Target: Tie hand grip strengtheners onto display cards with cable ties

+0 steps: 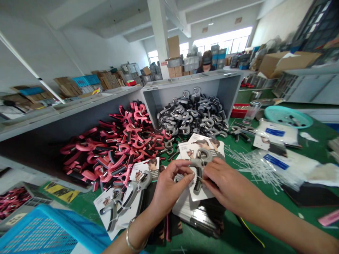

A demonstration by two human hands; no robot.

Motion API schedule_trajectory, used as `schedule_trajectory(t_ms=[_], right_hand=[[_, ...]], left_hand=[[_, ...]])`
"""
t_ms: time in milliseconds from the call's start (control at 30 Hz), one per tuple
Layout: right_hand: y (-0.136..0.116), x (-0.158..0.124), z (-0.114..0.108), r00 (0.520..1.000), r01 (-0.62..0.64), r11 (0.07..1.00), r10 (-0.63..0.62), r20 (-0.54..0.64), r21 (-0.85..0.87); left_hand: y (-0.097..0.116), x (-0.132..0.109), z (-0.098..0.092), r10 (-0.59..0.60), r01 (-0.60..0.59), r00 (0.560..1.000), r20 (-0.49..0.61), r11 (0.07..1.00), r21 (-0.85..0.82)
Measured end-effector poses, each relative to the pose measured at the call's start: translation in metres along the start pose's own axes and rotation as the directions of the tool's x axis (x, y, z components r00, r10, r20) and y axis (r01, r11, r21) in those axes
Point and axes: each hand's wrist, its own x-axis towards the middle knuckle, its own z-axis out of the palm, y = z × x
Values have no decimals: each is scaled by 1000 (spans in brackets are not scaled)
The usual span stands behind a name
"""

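Observation:
A grey and black spring hand grip (197, 180) lies on a printed backing card (197, 195) in front of me. My left hand (171, 185) is at its left side, thumb and forefinger pinched together by the black handle. A thin white cable tie (198, 176) seems to run across the handle between my fingertips, though little of it shows. My right hand (225, 183) closes over the grip's right side, hiding its other handle. Beneath lies a stack of cards (198, 215). To the left, carded grey hand grips (112, 208) lie overlapping.
A tipped grey bin (148, 88) spills grey hand grips; red hand grips (127, 141) pile at left. Loose white cable ties (256, 169) and plastic packs (278, 132) lie at right. A blue basket (53, 225) stands at front left. Another person (206, 61) is beyond the bins.

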Motion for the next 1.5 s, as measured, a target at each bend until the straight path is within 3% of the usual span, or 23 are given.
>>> schedule_trajectory(t_ms=[333,467,600,767,933,1033,1167,1300,1367,1500], right_hand=[[-2,0,0,1000,-9,1000,9,12,-4],[-1,0,1,1000,-2,1000,2,4,12],[6,-1,6,1000,0,996,1,-20,94],[11,-2,10,998,-39,980,47,-38,195],[8,-2,10,993,-81,969,99,-68,233],[8,-2,10,992,-39,967,67,-104,252],[11,-4,11,993,1,959,33,-116,282],[14,-7,14,984,-16,916,86,-157,401],[14,-7,15,978,-2,876,102,-180,483],[10,-2,17,983,44,771,81,-167,635]], left_hand=[[0,-4,2,65,-68,997,39,995,72],[1,-4,1,178,-187,982,60,951,247],[3,-6,0,275,-317,948,160,855,411],[12,-4,-3,238,-287,957,167,865,411],[34,0,-1,258,-430,900,352,659,616],[44,2,0,280,-477,878,389,589,652],[39,-2,1,369,-489,873,320,653,578],[15,-20,8,284,-298,952,115,772,561],[1,-29,12,244,-230,968,60,768,597],[-20,-38,17,285,-219,959,-6,752,622]])
